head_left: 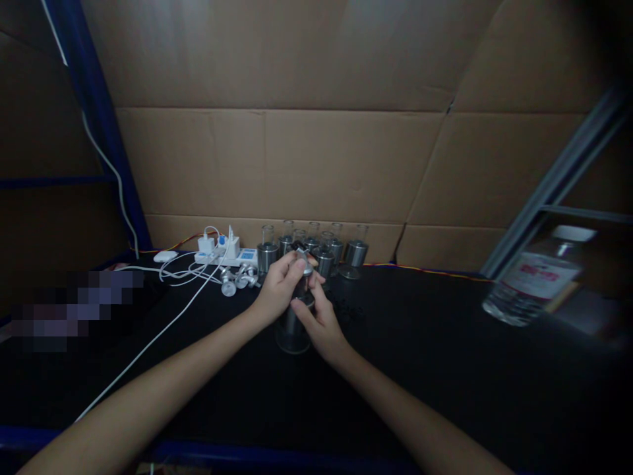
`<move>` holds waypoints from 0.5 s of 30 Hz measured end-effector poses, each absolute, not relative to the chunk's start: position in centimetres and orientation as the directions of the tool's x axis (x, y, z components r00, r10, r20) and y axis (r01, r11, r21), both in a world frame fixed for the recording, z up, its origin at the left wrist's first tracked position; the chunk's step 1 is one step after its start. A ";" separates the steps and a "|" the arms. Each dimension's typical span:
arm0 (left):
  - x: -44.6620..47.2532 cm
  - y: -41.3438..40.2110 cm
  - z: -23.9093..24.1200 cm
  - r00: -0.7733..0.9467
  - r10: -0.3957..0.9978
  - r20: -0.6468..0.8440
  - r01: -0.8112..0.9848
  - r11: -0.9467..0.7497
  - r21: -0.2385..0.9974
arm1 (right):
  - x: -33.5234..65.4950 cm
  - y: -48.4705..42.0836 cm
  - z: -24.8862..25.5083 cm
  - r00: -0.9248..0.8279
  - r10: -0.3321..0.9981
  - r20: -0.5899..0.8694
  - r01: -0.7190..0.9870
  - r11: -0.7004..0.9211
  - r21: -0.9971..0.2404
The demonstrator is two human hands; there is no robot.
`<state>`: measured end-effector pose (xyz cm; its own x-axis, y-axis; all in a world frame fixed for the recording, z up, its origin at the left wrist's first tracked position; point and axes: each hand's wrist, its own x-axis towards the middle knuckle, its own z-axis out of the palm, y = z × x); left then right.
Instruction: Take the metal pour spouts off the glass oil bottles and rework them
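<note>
A metal cylinder (291, 330) with a glass base stands on the black table top (425, 356) in front of me. My left hand (279, 287) is closed over its top, fingers pinching a small part there. My right hand (319, 316) grips the cylinder's side from the right. Behind them stand several similar metal cylinders with glass tubes (316, 251) in a cluster against the cardboard wall. A few small silvery fittings (237, 280) lie to the left of my hands.
A white power strip (225, 254) with plugs and white cables (163, 330) lies at the back left. A clear plastic bottle (537, 277) stands at the right near a metal frame. Cardboard walls (297, 165) close the back. Small dark rings (349, 310) lie by the cylinder.
</note>
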<state>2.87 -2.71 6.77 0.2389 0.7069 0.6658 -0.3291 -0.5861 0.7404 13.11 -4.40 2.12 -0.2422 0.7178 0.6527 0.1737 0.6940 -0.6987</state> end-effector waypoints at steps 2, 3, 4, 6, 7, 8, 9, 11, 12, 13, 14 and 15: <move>2.9 -2.7 6.8 0.242 0.706 0.665 -0.329 -0.585 0.741 | 13.1 -4.4 2.1 -0.241 0.716 0.656 0.178 0.697 -0.695; 2.9 -2.8 6.8 0.242 0.706 0.665 -0.331 -0.584 0.741 | 13.1 -4.4 2.1 -0.241 0.717 0.654 0.180 0.695 -0.696; 2.9 -2.8 6.8 0.243 0.707 0.664 -0.333 -0.582 0.742 | 13.2 -4.5 2.1 -0.244 0.719 0.650 0.180 0.693 -0.698; 2.8 -2.8 6.8 0.241 0.712 0.659 -0.334 -0.577 0.746 | 13.2 -4.6 2.2 -0.248 0.727 0.641 0.178 0.684 -0.707; 2.8 -2.9 6.9 0.240 0.717 0.654 -0.331 -0.573 0.749 | 13.1 -4.6 2.3 -0.248 0.730 0.637 0.176 0.681 -0.711; 2.8 -2.9 6.9 0.240 0.722 0.649 -0.325 -0.570 0.755 | 13.1 -4.7 2.3 -0.248 0.731 0.636 0.174 0.679 -0.713; 2.7 -3.0 6.9 0.240 0.727 0.643 -0.319 -0.567 0.759 | 13.1 -4.8 2.4 -0.247 0.730 0.637 0.172 0.680 -0.713; 2.6 -3.2 6.9 0.238 0.731 0.639 -0.305 -0.568 0.764 | 13.0 -4.9 2.6 -0.246 0.728 0.640 0.166 0.683 -0.712; 2.6 -3.3 6.9 0.237 0.732 0.638 -0.296 -0.572 0.765 | 12.9 -5.0 2.6 -0.249 0.727 0.640 0.161 0.683 -0.713; 2.5 -3.4 6.9 0.233 0.734 0.638 -0.287 -0.575 0.766 | 12.9 -5.0 2.7 -0.253 0.727 0.638 0.157 0.682 -0.714; 2.5 -3.5 6.9 0.226 0.736 0.638 -0.278 -0.579 0.766 | 12.9 -5.0 2.7 -0.258 0.728 0.635 0.155 0.680 -0.716; 2.5 -3.6 6.9 0.219 0.739 0.637 -0.271 -0.581 0.767 | 12.9 -5.0 2.7 -0.263 0.729 0.631 0.153 0.678 -0.719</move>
<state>2.45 -3.57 6.88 0.2191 0.7389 0.6372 -0.2708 -0.5814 0.7672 12.85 -4.98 2.67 -0.2630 0.7295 0.6314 0.1530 0.6777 -0.7193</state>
